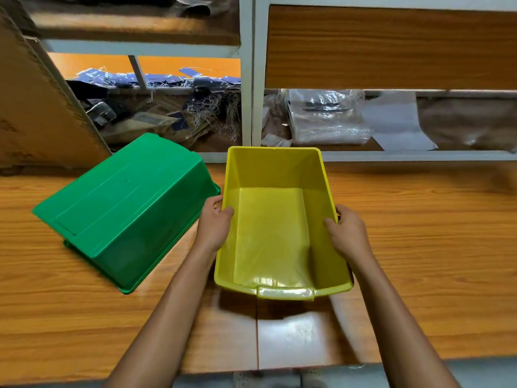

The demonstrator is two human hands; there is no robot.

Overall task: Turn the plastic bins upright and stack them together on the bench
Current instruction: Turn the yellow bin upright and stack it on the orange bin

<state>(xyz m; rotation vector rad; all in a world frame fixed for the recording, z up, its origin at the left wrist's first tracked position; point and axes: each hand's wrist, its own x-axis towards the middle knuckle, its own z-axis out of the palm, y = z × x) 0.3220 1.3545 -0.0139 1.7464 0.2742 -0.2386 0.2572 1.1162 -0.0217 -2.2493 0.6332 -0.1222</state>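
Back wall: grey metal shelving (247, 79) standing behind a wood-grain counter (419, 247).
Light glaring off the counter; clear plastic bags (327, 119) lying on the low shelf at right, blue tags (173, 78) lying heaped at left.

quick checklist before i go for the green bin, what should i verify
1. Is the yellow bin upright: ok.
2. Is it empty inside: ok.
3. Do the left hand and right hand grip its side rims: ok.
4. Does it rest flat on the bench: cannot tell, a shadow shows under its near end.
5. Is the green bin upright: not ok, it lies bottom up.
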